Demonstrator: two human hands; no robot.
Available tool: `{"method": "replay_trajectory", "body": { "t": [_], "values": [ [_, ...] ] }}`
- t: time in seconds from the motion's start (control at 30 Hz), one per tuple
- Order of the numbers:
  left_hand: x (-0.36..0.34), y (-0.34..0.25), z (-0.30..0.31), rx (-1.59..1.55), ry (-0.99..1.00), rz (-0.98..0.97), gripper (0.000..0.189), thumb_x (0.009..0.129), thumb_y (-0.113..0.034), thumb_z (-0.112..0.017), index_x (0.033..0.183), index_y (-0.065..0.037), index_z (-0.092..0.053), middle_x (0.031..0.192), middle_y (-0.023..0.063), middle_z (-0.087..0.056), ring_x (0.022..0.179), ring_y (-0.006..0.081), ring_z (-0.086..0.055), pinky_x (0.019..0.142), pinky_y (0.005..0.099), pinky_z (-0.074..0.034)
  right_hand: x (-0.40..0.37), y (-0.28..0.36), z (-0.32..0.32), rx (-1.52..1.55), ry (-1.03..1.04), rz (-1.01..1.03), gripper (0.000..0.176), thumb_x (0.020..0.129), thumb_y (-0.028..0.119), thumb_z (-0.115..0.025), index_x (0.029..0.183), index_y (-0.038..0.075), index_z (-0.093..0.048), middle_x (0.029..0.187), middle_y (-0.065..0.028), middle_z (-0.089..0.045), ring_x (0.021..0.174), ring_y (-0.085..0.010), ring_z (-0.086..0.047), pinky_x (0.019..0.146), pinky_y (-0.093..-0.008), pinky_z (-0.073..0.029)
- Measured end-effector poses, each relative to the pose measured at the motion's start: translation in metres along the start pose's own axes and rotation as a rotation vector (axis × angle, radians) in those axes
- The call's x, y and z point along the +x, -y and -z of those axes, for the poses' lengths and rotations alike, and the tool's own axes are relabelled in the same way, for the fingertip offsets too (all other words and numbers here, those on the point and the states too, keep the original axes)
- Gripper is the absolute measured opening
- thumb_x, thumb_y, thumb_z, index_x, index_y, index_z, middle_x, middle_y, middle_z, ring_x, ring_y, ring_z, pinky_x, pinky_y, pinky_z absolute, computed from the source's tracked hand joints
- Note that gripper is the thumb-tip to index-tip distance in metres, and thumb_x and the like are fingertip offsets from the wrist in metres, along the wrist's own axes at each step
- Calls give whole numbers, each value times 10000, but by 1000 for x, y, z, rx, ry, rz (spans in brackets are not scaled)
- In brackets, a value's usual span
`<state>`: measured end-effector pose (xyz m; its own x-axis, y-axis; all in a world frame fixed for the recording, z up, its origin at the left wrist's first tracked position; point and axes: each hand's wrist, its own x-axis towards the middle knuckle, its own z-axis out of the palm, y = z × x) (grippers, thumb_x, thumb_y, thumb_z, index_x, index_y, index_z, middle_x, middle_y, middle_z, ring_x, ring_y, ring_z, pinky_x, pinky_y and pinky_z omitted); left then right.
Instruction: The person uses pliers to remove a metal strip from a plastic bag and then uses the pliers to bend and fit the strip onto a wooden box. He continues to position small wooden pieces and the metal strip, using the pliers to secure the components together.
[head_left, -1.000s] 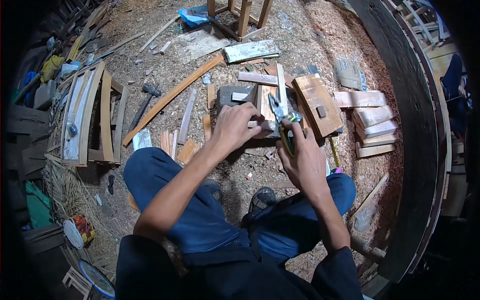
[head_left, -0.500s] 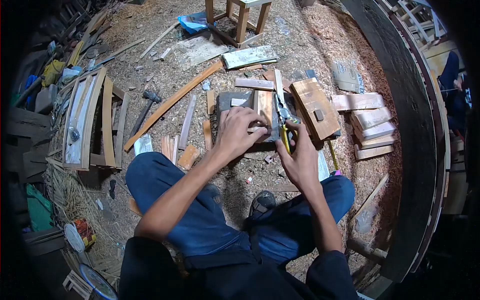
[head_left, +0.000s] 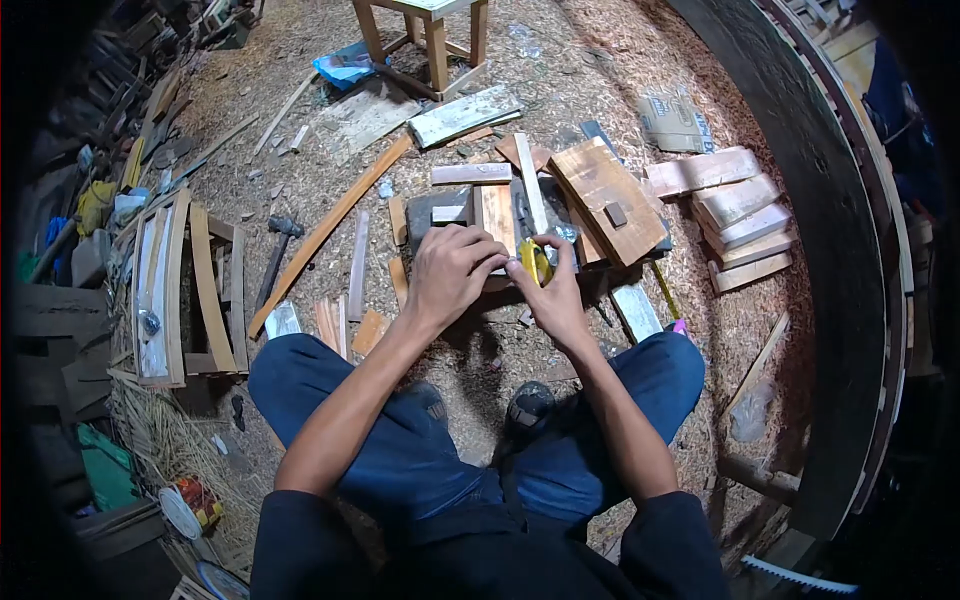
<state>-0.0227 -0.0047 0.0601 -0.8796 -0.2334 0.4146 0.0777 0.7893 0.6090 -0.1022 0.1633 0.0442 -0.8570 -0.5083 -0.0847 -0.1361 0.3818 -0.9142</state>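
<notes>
My left hand (head_left: pixel 450 272) is closed in a pinch at the near end of a wooden block (head_left: pixel 495 212). Whatever its fingertips hold is too small to make out. Close beside it, my right hand (head_left: pixel 556 300) grips yellow-handled pliers (head_left: pixel 534 262), whose jaws are mostly hidden. The fingertips of both hands almost meet. A thin pale wood strip (head_left: pixel 530 180) runs away from me just beyond the pliers. To the right lies a thick brown board (head_left: pixel 605 200) with a small dark block (head_left: pixel 615 214) on top.
A hammer (head_left: pixel 283 232) and a long wood strip (head_left: pixel 340 230) lie on the left. Stacked planks (head_left: pixel 740 205) sit at right, before a dark beam (head_left: pixel 790 150). A wooden stool (head_left: pixel 437 50) stands ahead, and a curved wooden frame (head_left: pixel 180 290) at far left.
My right hand has brought the pliers in toward my left hand and turned them, so the jaws no longer stand up in view. The camera view has shifted slightly.
</notes>
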Motion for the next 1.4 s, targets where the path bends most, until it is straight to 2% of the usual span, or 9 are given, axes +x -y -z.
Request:
{"method": "replay_trajectory", "body": {
  "t": [0.17,0.5,0.6,0.7,0.8,0.9,1.03,1.27,1.4],
  "values": [
    [8,1,11,79,64,-82,81,840,-187,-732,877,-117,-750,866,3,-698,731,246,-664,677,371,-478,5,-7,-1,87,114,-58,621,902,414,-750,1300,59,-431,1043,-200,-654,910,-251,-667,807,-387,-532],
    [21,0,16,169,197,-152,127,814,-141,-742,940,-129,-759,913,18,-712,765,261,-700,675,392,-545,5,-13,-4,73,120,-59,622,908,437,-738,1301,64,-431,1009,-192,-652,869,-247,-656,784,-389,-531],
    [21,-3,18,224,237,-160,116,824,-152,-739,936,-129,-761,900,31,-709,763,266,-699,674,393,-547,7,-20,-7,130,134,-17,549,948,327,-729,1290,40,-410,984,-80,-585,867,-122,-560,734,-289,-491],
    [17,-5,18,198,233,-93,125,838,-173,-743,953,-130,-766,908,31,-718,776,267,-701,689,391,-550,5,-9,-2,75,148,-84,616,915,344,-765,1300,27,-404,1046,-113,-619,936,-139,-595,780,-310,-509],
    [4,-3,11,10,156,110,163,845,-196,-755,973,-96,-765,919,66,-731,819,281,-707,734,393,-552,-5,5,9,-39,29,46,644,865,339,-774,1329,79,-410,1108,-218,-655,952,-324,-682,832,-429,-529],
    [-11,-2,3,-108,-48,203,291,800,-220,-804,989,-9,-740,940,168,-724,925,329,-693,850,413,-531,-23,35,26,-277,-54,168,617,771,106,-700,1330,122,-439,1153,-217,-649,968,-417,-671,832,-478,-544],
    [-22,-16,10,-42,-52,164,350,770,-215,-826,1039,-26,-706,1068,142,-690,1040,341,-644,938,443,-479,-39,58,35,-509,60,145,658,760,89,-707,1366,202,-476,1017,-162,-635,900,-341,-686,765,-463,-562],
    [-26,-6,11,-40,0,250,304,770,-161,-813,1038,-54,-717,1078,103,-702,1058,322,-635,958,450,-442,-42,60,24,-337,-3,294,656,789,104,-709,1402,191,-492,1040,-168,-649,891,-341,-689,776,-445,-572],
    [-25,-7,9,-28,-2,241,306,772,-178,-811,1039,-57,-722,1072,95,-707,1054,320,-637,944,447,-445,-42,38,11,-370,141,149,639,794,126,-702,1397,144,-492,1111,-203,-658,903,-365,-692,788,-439,-563]
  ]
}}
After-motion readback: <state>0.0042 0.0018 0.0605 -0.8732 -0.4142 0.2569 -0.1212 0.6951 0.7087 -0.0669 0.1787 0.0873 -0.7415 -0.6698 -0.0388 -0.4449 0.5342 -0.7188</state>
